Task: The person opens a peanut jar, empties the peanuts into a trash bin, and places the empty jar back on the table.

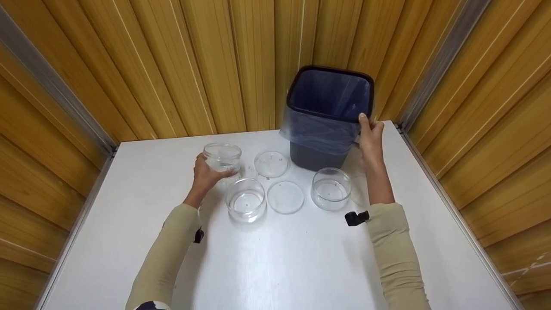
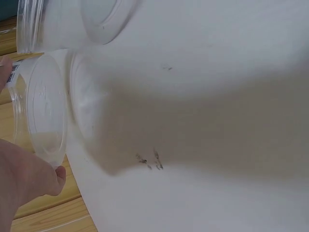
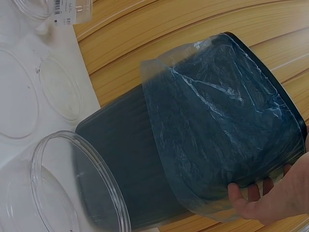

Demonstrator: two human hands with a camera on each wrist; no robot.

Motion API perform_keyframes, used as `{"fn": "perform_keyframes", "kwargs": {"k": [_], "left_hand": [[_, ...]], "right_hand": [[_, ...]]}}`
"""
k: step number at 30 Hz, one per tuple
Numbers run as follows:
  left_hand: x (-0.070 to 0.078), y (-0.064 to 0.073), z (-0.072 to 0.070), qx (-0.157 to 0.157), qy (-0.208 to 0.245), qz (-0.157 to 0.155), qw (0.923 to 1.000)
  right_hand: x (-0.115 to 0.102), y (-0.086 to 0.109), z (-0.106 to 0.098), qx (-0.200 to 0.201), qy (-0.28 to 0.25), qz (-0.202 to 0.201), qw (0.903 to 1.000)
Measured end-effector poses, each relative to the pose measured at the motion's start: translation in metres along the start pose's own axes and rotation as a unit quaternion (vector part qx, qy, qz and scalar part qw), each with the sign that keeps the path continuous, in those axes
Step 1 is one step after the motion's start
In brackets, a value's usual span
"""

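Observation:
My left hand (image 1: 206,174) grips a clear round plastic container (image 1: 222,158) at the left of the group, thumb on the near side and fingers round the far side. In the left wrist view this container (image 2: 47,106) shows a printed label and its base close over the white table. My right hand (image 1: 371,140) holds the rim of a dark wastebasket (image 1: 316,157), thumb on top of the rim. Its fingers (image 3: 253,193) press on the translucent liner (image 3: 217,111) folded over the outside. The wastebasket's visible interior is covered by the liner.
Two more clear round containers, one at the left (image 1: 246,209) and one at the right (image 1: 330,198), stand uncovered. Between them lies a clear round lid (image 1: 286,198), with another lid (image 1: 271,164) behind it. Small dark specks dot the table (image 1: 275,267). Wood-patterned walls (image 1: 254,64) enclose it.

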State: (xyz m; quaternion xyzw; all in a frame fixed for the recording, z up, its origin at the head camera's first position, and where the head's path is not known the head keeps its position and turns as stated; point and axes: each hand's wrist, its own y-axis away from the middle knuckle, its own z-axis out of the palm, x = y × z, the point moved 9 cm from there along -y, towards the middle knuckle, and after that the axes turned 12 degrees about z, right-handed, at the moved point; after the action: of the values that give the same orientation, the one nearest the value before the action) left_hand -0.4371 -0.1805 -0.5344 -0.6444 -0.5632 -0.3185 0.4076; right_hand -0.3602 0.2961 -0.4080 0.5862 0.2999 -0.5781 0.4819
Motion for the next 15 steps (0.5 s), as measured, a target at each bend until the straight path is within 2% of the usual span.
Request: {"fn": "perform_keyframes", "kwargs": {"k": [7,15], "left_hand": [[-0.006,-0.004,0.012,0.006,0.02,0.01,0.9997],[-0.019,-0.007,0.018,0.025,0.028,-0.002,0.9993]], "right_hand": [[-0.004,0.004,-0.005,0.011,0.008,-0.006,0.9999],[0.004,-0.002,-0.006,0.012,0.002,0.002,0.9999]]}}
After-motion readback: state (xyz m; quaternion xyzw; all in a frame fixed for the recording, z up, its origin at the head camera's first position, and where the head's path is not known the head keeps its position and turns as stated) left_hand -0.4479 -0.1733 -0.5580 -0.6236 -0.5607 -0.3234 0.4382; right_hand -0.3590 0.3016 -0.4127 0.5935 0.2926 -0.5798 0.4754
